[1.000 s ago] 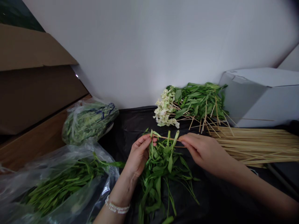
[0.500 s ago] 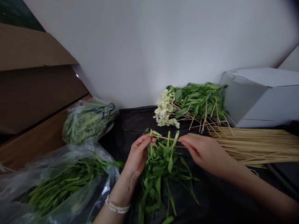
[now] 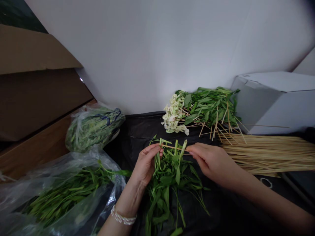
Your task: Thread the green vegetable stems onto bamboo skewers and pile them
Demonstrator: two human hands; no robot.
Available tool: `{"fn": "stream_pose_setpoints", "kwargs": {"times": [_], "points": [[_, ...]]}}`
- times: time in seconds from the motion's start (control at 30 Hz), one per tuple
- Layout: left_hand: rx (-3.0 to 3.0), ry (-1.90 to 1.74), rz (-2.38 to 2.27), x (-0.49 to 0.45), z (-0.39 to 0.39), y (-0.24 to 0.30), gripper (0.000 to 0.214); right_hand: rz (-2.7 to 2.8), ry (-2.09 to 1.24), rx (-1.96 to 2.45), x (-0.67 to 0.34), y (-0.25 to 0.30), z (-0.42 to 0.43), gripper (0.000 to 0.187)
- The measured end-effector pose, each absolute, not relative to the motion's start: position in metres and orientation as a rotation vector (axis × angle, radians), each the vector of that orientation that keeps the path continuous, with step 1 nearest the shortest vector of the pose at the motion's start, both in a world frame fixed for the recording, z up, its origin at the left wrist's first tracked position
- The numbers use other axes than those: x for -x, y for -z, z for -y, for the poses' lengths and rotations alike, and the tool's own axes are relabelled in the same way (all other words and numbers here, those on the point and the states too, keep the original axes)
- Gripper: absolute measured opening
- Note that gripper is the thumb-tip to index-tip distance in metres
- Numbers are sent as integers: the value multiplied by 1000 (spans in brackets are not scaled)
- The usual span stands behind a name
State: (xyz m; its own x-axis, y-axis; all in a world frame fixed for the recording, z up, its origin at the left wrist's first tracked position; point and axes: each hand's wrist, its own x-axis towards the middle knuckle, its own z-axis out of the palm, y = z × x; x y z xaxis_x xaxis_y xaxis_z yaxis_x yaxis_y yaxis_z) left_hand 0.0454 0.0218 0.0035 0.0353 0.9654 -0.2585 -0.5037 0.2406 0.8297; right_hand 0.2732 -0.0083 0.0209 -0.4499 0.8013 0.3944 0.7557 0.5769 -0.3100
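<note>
My right hand (image 3: 209, 159) is closed around a thin bamboo skewer (image 3: 169, 146), which lies nearly level and points left. Several thick green stems (image 3: 182, 149) are threaded on the skewer, close to the right fingertips. At its far end, my left hand (image 3: 145, 164) pinches a thinner green stem (image 3: 160, 142) between thumb and fingers; the skewer's tip is hidden there. Leafy greens (image 3: 163, 183) hang and spread below both hands on a black sheet (image 3: 137, 129).
Skewered greens (image 3: 209, 108) and pale flower-like pieces (image 3: 173, 113) lie against the wall. Loose bamboo skewers (image 3: 275, 152) are at right, by a white box (image 3: 278, 101). Plastic bags of greens (image 3: 95, 126) sit left, near a cardboard box (image 3: 41, 98). A white ring (image 3: 267, 183) lies by my right forearm.
My right hand has shifted slightly left, and the stems on the skewer moved with it. My left hand has hardly moved.
</note>
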Motion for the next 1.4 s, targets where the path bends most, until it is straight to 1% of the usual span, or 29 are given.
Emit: {"fn": "stream_pose_setpoints", "kwargs": {"times": [0.13,0.33,0.47,0.6,0.73,0.9,0.97,1.1,1.27,1.4], "points": [[-646,-1217,-961,-48,-19,0,25,2308,-142,1241,-271,-20,9,31],[-941,-1142,-923,-56,-12,5,17,2336,-245,1237,-266,-19,10,29],[-855,-1189,-920,-53,-16,4,23,2279,-207,1246,-272,-23,9,26],[-687,-1349,-946,-45,-24,4,34,2134,-107,1238,-284,-31,7,24],[-650,-1460,-1010,-39,-30,5,42,1943,5,1239,-294,-43,6,20],[-668,-1438,-1018,-38,-29,7,40,1793,96,1243,-299,-54,8,16],[-672,-1399,-985,-39,-29,7,40,1825,71,1239,-298,-53,8,16],[-732,-1335,-925,-42,-26,6,46,1992,-25,1202,-293,-45,7,17],[-748,-1291,-927,-42,-25,7,28,2174,-83,1215,-287,-36,5,22],[-755,-1314,-934,-41,-26,7,28,2289,-125,1272,-284,-32,4,25]]}}
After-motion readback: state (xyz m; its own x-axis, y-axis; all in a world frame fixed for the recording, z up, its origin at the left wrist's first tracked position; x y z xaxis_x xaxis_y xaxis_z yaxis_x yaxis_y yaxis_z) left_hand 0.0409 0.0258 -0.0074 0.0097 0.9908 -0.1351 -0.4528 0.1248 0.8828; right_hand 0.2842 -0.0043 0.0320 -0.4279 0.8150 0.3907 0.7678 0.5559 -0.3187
